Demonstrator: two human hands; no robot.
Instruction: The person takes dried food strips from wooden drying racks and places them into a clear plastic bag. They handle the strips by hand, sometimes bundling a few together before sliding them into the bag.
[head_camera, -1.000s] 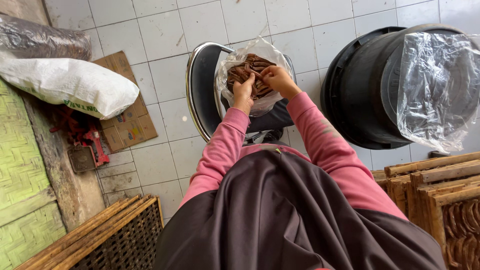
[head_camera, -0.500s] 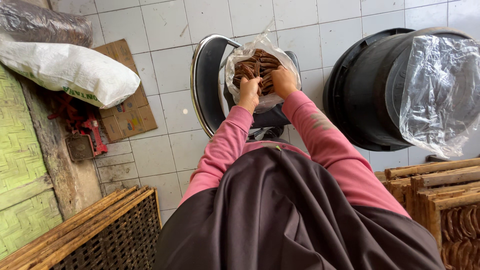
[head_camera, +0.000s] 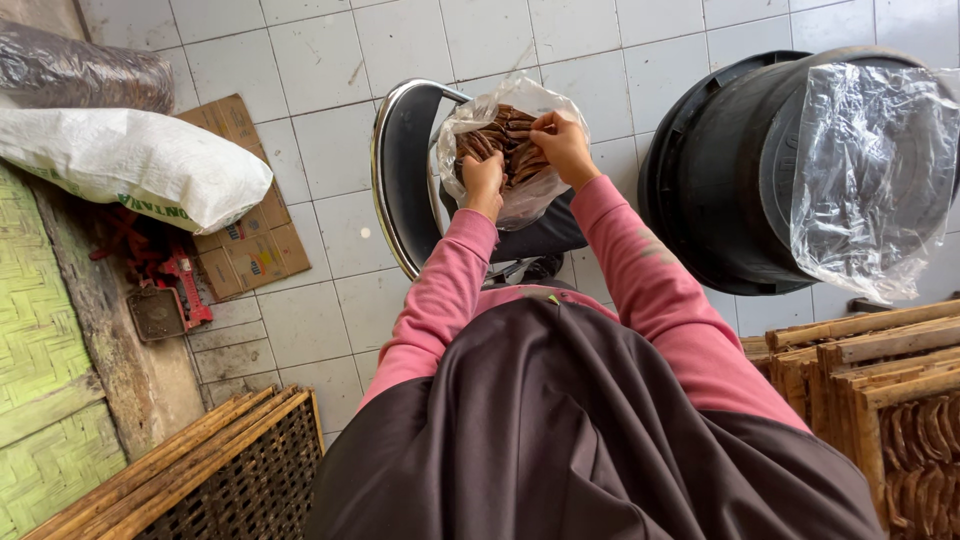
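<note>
A clear plastic bag (head_camera: 520, 205) filled with brown stick-shaped pieces (head_camera: 505, 135) rests on the dark seat of a metal-framed chair (head_camera: 400, 190). My left hand (head_camera: 485, 178) grips the bag's near left edge. My right hand (head_camera: 562, 145) pinches the bag's rim on the right side, fingers closed on the plastic by the brown pieces. Both pink sleeves reach forward over my dark skirt.
A black round tub (head_camera: 730, 170) draped with clear plastic sheet (head_camera: 870, 175) stands right of the chair. Wooden frames (head_camera: 870, 380) with brown pieces sit at lower right. A white sack (head_camera: 130, 165), cardboard (head_camera: 245, 245) and stacked mesh frames (head_camera: 200, 470) lie left.
Both hands have shifted a little on the bag's rim, and the view has drifted so the chair and bag sit lower in frame. The bag stays on the chair.
</note>
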